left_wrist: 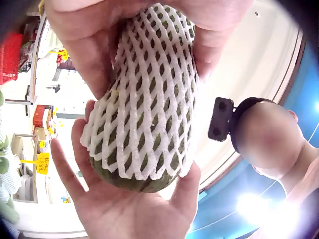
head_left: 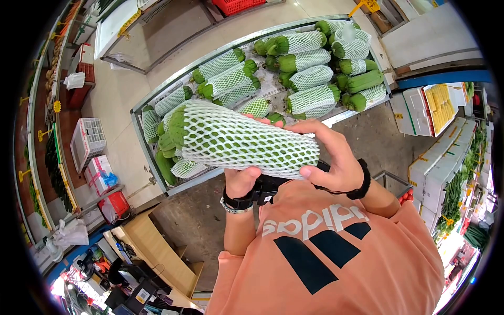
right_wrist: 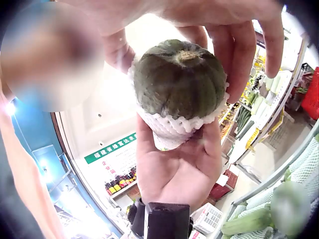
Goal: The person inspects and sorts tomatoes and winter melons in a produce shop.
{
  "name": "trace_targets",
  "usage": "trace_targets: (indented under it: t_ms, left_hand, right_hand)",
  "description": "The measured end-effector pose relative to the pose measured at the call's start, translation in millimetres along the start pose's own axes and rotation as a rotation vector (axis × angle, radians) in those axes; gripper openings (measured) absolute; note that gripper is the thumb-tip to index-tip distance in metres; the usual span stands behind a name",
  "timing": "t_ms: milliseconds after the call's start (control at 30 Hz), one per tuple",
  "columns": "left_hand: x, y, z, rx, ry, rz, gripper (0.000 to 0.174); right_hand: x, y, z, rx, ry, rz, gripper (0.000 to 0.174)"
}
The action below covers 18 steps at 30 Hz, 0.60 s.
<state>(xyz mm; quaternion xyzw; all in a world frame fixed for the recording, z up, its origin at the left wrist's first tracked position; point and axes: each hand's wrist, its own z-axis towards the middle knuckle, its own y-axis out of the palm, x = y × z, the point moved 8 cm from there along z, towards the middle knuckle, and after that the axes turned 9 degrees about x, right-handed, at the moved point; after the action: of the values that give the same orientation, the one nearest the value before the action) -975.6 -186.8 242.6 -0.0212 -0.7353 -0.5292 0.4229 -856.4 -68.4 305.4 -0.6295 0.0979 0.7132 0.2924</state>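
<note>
A long green vegetable in a white foam net [head_left: 247, 139] lies level across both hands in the head view. My left hand [head_left: 240, 182] holds it from beneath, thumb against the near side. My right hand [head_left: 336, 160] grips the narrower netted end, thumb on top and fingers round the far side. In the left wrist view the net [left_wrist: 149, 99] leaves a dark green tip bare, with the right hand [left_wrist: 134, 211] around it. The right wrist view shows a bare end with a stem scar [right_wrist: 187, 57], above the left palm [right_wrist: 174, 172].
A metal-edged display bin [head_left: 202, 176] beyond the hands holds several netted vegetables [head_left: 310, 60]. White crates [head_left: 88, 140] stand at the left, foam boxes [head_left: 428, 168] at the right. A wooden desk [head_left: 152, 257] is at the lower left.
</note>
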Motion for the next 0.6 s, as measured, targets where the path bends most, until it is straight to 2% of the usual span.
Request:
trace_targets:
  t_ms: [67,100,167,200,267,333,367,467,500,600]
  left_hand:
    - [1.6,-2.8,-1.4,-0.003,0.013,0.037,0.102]
    - [3.6,-6.1,-0.7,0.013,0.032,0.169,0.105]
    - [11.5,-26.7,-1.8,0.084,0.083,0.237,0.097]
    - [17.0,-35.8,0.5,0.115,0.112,0.269,0.093]
    - [32.4,-54.9,10.4,0.25,0.183,0.517,0.069]
    - [34.2,-99.3,19.9,0.352,0.139,0.85,0.061]
    - [35.8,-115.5,29.7,0.317,0.183,1.03,0.065]
    - [47.2,-120.0,52.4,0.387,0.43,1.476,0.072]
    - [36.7,-138.5,61.4,0.382,0.347,1.567,0.077]
    - [-9.0,-180.7,92.3,0.221,0.381,1.776,0.078]
  right_hand:
    - [2.8,-0.8,-2.1,-0.015,-0.001,0.0,0.061]
    - [3.9,-4.0,-4.3,-0.023,-0.008,-0.061,0.06]
    - [7.5,-20.3,-12.2,-0.029,-0.026,-0.185,0.06]
    - [19.1,-33.9,-21.6,-0.01,0.032,-0.227,0.056]
    - [55.1,-66.5,-47.4,0.049,0.164,-0.278,0.046]
    - [81.0,-98.9,-73.2,0.105,0.213,-0.406,0.038]
    - [91.0,-111.5,-84.8,0.136,0.274,-0.433,0.036]
    - [115.1,-135.4,-113.3,0.229,0.345,-0.43,0.034]
    - [119.6,-135.5,-117.8,0.233,0.363,-0.438,0.033]
    - [128.5,-131.1,-129.1,0.224,0.407,-0.447,0.032]
